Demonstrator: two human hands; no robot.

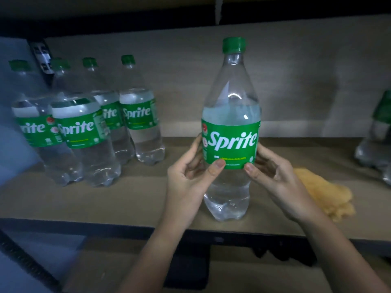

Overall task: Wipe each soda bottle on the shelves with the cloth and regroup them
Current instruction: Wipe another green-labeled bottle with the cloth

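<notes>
Both hands, left hand [188, 176] and right hand [273, 176], grasping the upright Sprite bottle [231, 127] between their fingers [215, 164]; yellow cloth [330, 195] lies just right of them on the shelf [127, 199].

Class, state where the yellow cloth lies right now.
In the head view, the yellow cloth lies on the shelf, lower right, just behind the right hand.

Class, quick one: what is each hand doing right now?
Left hand: fingers curled round the Sprite bottle, holding it.
Right hand: grips the same bottle from the other side; the yellow cloth lies on the shelf.
</notes>
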